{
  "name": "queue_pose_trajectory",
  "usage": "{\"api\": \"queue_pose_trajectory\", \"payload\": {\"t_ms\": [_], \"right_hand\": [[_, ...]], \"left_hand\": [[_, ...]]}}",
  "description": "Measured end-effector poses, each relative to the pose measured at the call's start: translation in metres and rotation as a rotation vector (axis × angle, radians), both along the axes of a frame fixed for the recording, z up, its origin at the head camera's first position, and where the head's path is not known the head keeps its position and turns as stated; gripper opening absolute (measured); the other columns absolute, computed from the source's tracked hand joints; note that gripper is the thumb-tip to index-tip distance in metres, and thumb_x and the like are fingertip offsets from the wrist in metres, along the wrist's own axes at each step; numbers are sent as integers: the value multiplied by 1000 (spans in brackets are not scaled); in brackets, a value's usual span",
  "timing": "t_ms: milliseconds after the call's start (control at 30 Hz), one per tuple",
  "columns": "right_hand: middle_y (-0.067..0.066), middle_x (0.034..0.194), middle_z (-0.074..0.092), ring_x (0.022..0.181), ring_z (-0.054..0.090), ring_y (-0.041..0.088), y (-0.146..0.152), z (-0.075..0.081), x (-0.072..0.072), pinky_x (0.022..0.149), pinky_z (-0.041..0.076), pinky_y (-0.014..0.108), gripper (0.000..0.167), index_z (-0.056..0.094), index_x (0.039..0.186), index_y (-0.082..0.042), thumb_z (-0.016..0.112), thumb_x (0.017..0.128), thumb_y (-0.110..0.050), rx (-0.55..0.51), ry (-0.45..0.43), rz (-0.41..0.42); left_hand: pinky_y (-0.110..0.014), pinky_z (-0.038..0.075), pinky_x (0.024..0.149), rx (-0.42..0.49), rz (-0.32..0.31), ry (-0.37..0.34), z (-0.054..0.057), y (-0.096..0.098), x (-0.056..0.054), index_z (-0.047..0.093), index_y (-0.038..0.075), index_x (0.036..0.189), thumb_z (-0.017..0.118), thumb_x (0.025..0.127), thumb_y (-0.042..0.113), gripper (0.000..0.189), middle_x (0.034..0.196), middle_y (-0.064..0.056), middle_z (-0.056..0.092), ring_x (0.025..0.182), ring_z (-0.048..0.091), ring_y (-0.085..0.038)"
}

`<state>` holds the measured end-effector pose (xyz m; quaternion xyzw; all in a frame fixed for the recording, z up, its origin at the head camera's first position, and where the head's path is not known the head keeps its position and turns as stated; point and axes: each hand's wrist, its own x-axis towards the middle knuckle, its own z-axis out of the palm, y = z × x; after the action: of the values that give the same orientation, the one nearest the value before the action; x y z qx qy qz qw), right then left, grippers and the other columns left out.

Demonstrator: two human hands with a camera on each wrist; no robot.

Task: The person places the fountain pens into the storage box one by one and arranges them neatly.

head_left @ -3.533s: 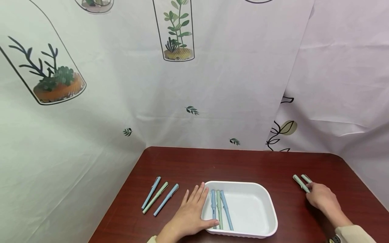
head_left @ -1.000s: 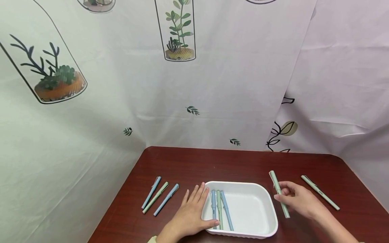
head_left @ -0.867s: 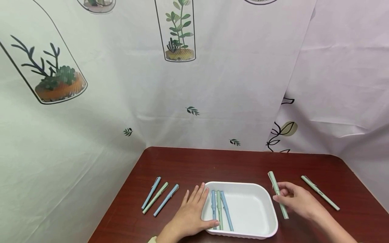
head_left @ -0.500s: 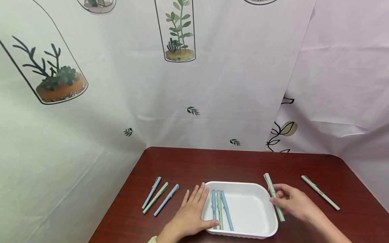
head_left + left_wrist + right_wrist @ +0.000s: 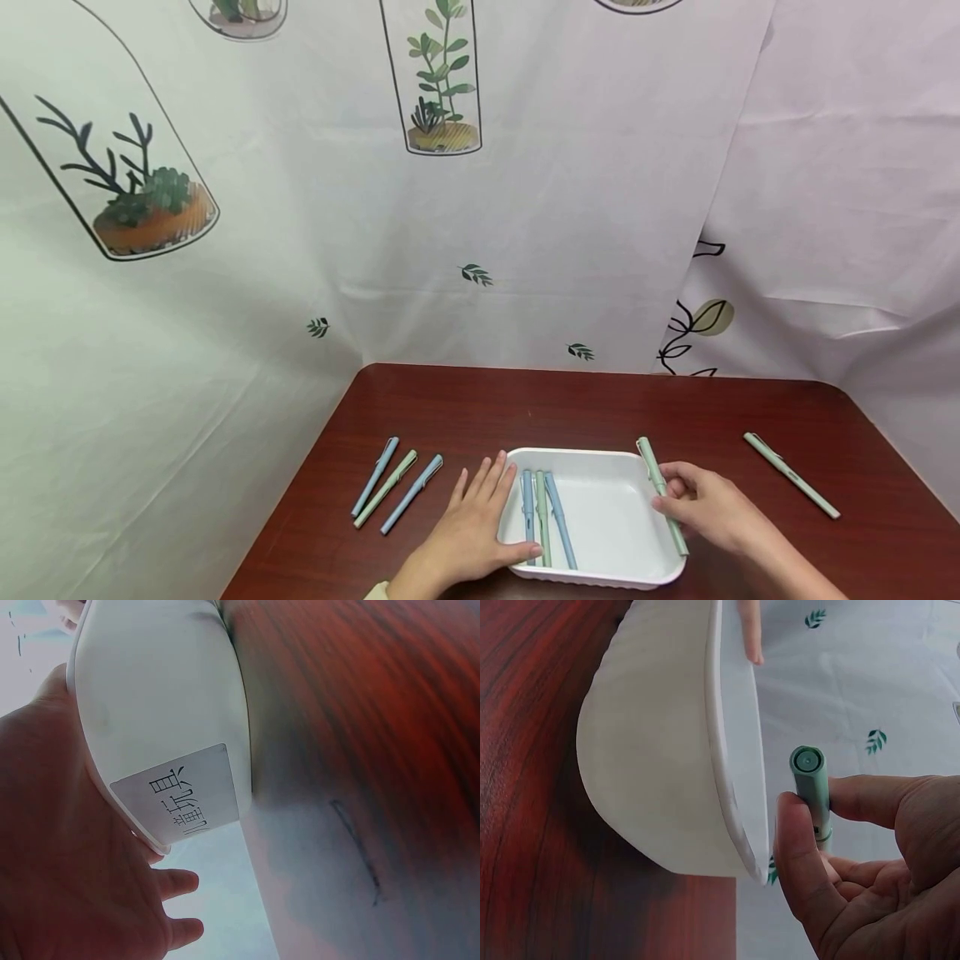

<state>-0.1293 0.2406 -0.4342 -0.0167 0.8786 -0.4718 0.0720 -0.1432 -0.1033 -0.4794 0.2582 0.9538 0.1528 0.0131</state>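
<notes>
My right hand pinches a pale green pen between thumb and fingers, over the right rim of a white plastic tray. The right wrist view shows the same pen end-on, above the level of the tray's rim. My left hand rests with spread, straight fingers on the tray's left edge, its thumb lying across the near left corner. Inside the tray at the left lie a blue pen, a green pen and another blue pen. In the left wrist view the tray's side carries a printed label.
On the table's left lie a blue pen, a green pen and a second blue pen. One pale green pen lies at the right. Behind the dark red table hangs a plant-patterned cloth.
My right hand has picked one of the two pale green pens off the table's right side and carried it left to the tray's right rim. My left hand has stayed in place.
</notes>
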Motion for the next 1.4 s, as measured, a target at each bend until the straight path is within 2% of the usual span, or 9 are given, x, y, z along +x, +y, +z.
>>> {"api": "queue_pose_trajectory", "payload": {"t_ms": [267, 467, 700, 1400], "right_hand": [[5, 88, 57, 72, 58, 13, -10, -2, 1, 55, 56, 31, 53, 58, 129, 10, 79, 85, -11, 30, 0, -16], [5, 87, 58, 70, 58, 11, -15, -3, 1, 55, 56, 31, 53, 57, 129, 11, 78, 85, -10, 6, 8, 18], [4, 87, 57, 73, 59, 14, -23, -6, -1, 56, 57, 31, 51, 57, 128, 10, 78, 85, -9, -12, -17, 21], [3, 82, 55, 66, 57, 10, -42, -14, 0, 52, 56, 28, 51, 57, 124, 13, 78, 83, -9, -40, 20, 86]], "left_hand": [[-64, 20, 119, 11, -1, 0, -2, -1, 0, 25, 11, 162, 57, 84, 78, 107, 169, -10, 19, 154, 21, -34], [-64, 20, 119, 15, 0, 3, -4, -1, 0, 25, 12, 162, 58, 84, 78, 107, 169, -10, 19, 154, 21, -34], [-64, 21, 118, 11, 0, 20, -4, -1, 1, 27, 10, 161, 58, 84, 77, 107, 168, -11, 21, 154, 22, -34], [-64, 21, 118, 8, -10, 25, -4, -2, -1, 27, 10, 161, 57, 85, 77, 105, 168, -11, 20, 154, 22, -34]]}}
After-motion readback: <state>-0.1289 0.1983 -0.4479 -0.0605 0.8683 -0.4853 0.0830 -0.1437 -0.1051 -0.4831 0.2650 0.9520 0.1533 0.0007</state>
